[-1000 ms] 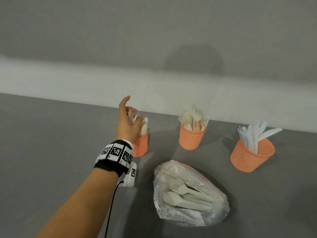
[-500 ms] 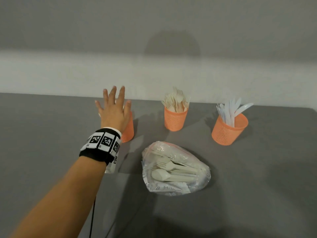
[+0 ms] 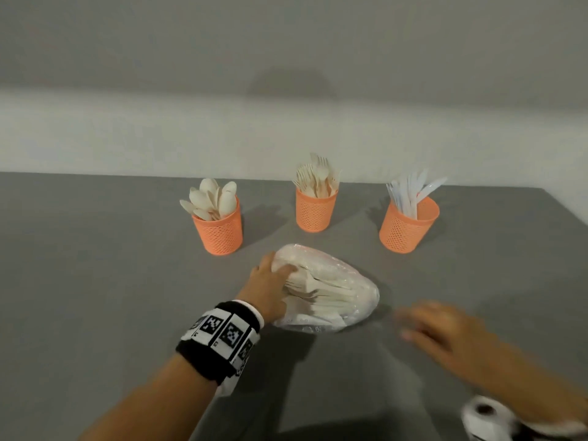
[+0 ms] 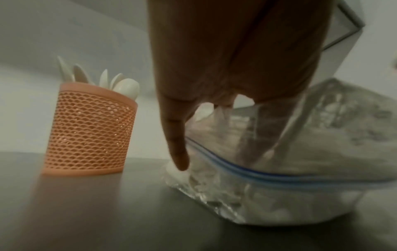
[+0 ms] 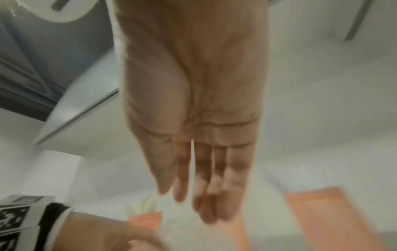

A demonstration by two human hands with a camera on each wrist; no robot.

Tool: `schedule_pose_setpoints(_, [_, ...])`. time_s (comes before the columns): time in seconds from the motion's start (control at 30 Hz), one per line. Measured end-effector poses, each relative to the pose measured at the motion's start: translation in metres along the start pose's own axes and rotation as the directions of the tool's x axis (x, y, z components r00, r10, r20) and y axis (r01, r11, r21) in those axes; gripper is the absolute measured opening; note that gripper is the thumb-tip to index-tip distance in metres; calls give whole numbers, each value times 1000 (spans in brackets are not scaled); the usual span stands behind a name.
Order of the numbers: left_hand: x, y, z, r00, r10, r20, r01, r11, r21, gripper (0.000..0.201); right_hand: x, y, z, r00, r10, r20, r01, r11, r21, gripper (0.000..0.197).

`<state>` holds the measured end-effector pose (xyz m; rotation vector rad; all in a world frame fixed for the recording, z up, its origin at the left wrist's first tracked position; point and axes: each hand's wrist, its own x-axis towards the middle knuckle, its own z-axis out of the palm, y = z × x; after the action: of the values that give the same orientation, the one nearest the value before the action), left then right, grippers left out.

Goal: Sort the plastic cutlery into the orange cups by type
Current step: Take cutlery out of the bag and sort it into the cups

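Three orange mesh cups stand in a row: spoons in the left cup (image 3: pixel 219 229), forks in the middle cup (image 3: pixel 316 213), white knives in the right cup (image 3: pixel 407 226). In front of them lies a clear zip bag (image 3: pixel 346 297) of mixed cream cutlery. My left hand (image 3: pixel 272 280) reaches into the bag's left opening. In the left wrist view its fingers (image 4: pixel 255 135) show straight through the plastic, and one finger (image 4: pixel 178 152) stays outside on the bag's edge. My right hand (image 3: pixel 423 324) hovers blurred just right of the bag, its fingers (image 5: pixel 204 195) straight and holding nothing.
Everything sits on a grey table (image 3: pixel 95 281) with a white ledge and grey wall behind. The table's right edge (image 3: pixel 566 214) runs close to the knife cup. The spoon cup (image 4: pixel 90 130) stands just left of my left hand.
My left hand has left the spoon cup, come back toward me and gone into the bag. The right hand has come into view from the right.
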<state>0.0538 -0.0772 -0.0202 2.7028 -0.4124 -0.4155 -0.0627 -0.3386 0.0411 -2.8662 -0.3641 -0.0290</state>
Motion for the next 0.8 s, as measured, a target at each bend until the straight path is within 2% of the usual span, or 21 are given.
schedule_pose_setpoints(0.07, [0, 0, -2, 1000, 2, -31, -5, 994, -113, 76, 46, -43, 5, 996, -94, 7, 87, 949, 302, 27])
schedule_pose_setpoints(0.1, [-1, 1, -3, 999, 13, -48, -21, 985, -173, 77, 67, -51, 20, 989, -144, 16, 130, 932, 337, 28])
schedule_pose_setpoints(0.13, [-2, 0, -4, 998, 26, -65, -40, 974, -223, 76, 86, -57, 35, 991, -137, 11, 128, 948, 291, 31])
schedule_pose_setpoints(0.17, [-2, -1, -5, 996, 29, -82, -49, 964, -260, 76, 101, -62, 49, 991, -123, 59, 104, 959, 264, 41])
schedule_pose_setpoints(0.23, [-4, -3, -6, 994, 2, -113, -35, 956, -291, 77, 112, -61, 74, 985, -35, 168, 14, 992, 125, 68])
schedule_pose_setpoints(0.33, [-4, -6, -6, 989, -46, -139, 2, 954, -300, 79, 125, -54, 91, 987, 5, 163, -2, 1000, -18, 91])
schedule_pose_setpoints(0.4, [-5, -5, -7, 987, -62, -149, 11, 948, -319, 78, 129, -51, 96, 986, 32, 163, -22, 998, -62, 89])
schedule_pose_setpoints(0.5, [-6, -3, -10, 981, -76, -180, 8, 935, -355, 72, 130, -47, 97, 988, 44, 146, -31, 996, -85, 71])
schedule_pose_setpoints(0.57, [-5, -2, -11, 983, -90, -163, 28, 937, -347, 70, 131, -45, 97, 989, 22, 147, -15, 999, -46, 65])
schedule_pose_setpoints(0.7, [-1, -3, -12, 981, -127, -145, 64, 924, -378, 69, 133, -39, 98, 986, -82, 149, 77, 996, 39, 70])
schedule_pose_setpoints(0.8, [2, -6, -12, 977, -141, -157, 65, 910, -410, 70, 130, -35, 103, 982, -95, 161, 96, 995, -1, 55])
